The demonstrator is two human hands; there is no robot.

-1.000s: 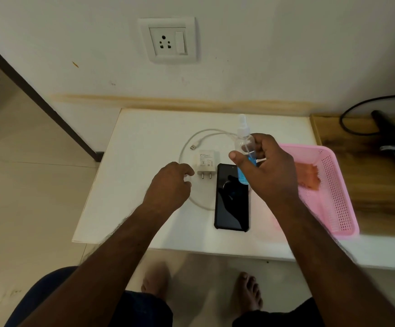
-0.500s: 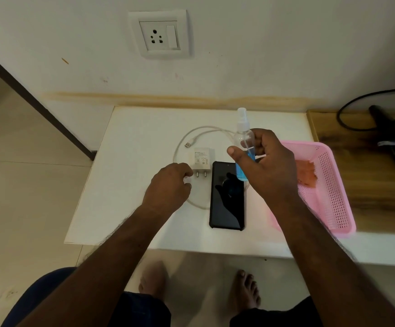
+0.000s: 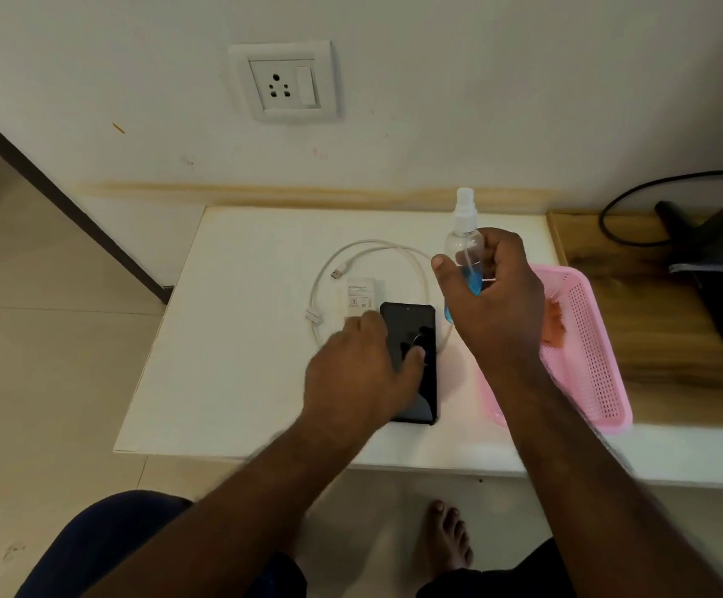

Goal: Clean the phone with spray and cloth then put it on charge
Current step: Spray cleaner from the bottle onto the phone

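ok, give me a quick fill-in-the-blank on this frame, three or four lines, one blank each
1. The right hand holds the spray bottle, whose liquid is ____.
2. The left hand rests on the black ____.
3. The orange cloth lies in the ____ basket.
4. The charger cable on the table is ____ the wall socket.

Missing: blue; phone; pink; not plugged into

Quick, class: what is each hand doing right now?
Left hand: on the phone; grip cannot be told.
Right hand: holding the spray bottle.
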